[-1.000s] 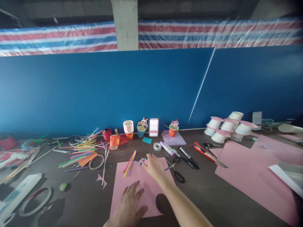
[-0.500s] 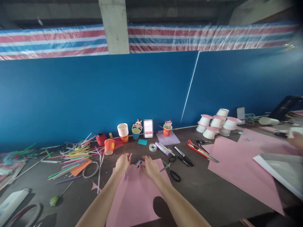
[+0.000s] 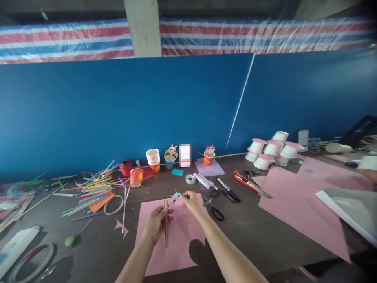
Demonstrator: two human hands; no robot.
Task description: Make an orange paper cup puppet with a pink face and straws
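Left hand loaded with coloured strips, right hand at the pink cut-out

The left hand held the coloured strips, red, yellow and purple among them, as one narrow bundle. Its thumb pressed them against the fingers, which showed past the far side. The lower ends lay over the pink sheet; whether they touched it could not be determined.

The pink cut-out, bearing blue details, was at the far edge of the pink sheet. The fingers of the right hand were drawn together at its right edge and appeared to pinch it; the exact contact was partly hidden by the hand.

In this inspector's judgement, the handling called for a light pinch on the pink cut-out, near the rim and clear of the blue details, since thin stock was likely to crease. The coloured strips wanted even thumb pressure: too loose and they could fan out, too tight and they could buckle. Levelling their ends against the pink sheet would have aided control.

The black-handled scissors lay on the tabletop just beside the right forearm, with blades partly apart and pointing towards the pink sheet. Keeping that forearm clear of the blades was judged a sensible precaution
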